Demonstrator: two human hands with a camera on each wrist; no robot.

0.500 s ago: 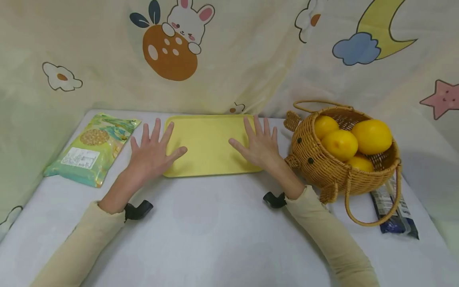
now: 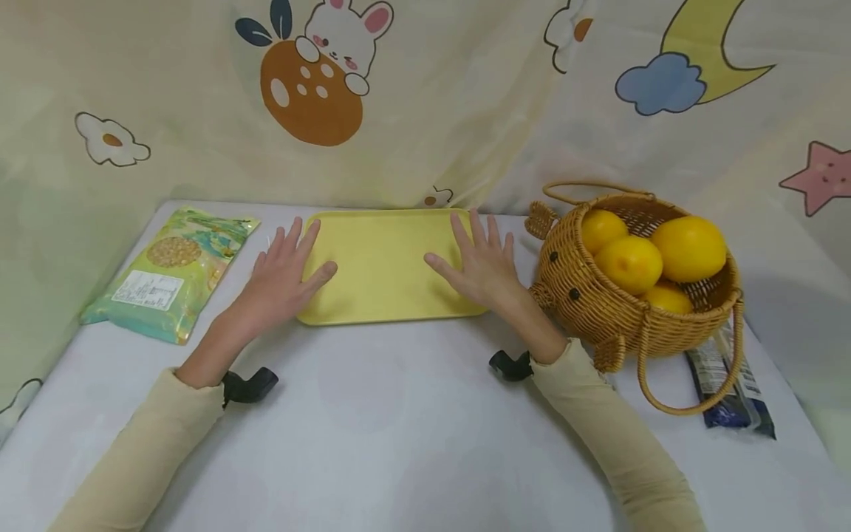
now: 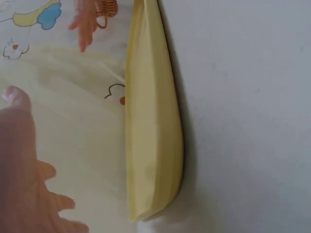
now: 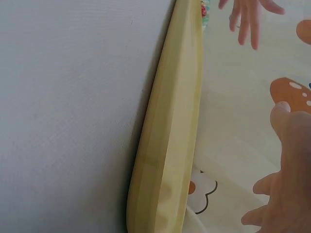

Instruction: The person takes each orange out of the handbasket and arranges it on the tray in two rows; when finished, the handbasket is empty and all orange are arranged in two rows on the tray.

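Broad white tabletop (image 2: 385, 414) before the yellow tray (image 2: 385, 266), left fingers (image 2: 309, 240) and right fingers (image 2: 461, 235) splayed apart near its side edges

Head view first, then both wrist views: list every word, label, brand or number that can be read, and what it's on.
No text can be read in any view.
Green bag: white label with print, too small and blurred to read.
Dark packets by the basket: pale print, too blurred to read.
Yellow tray: no print seen.
Backdrop: pictures, no words seen.
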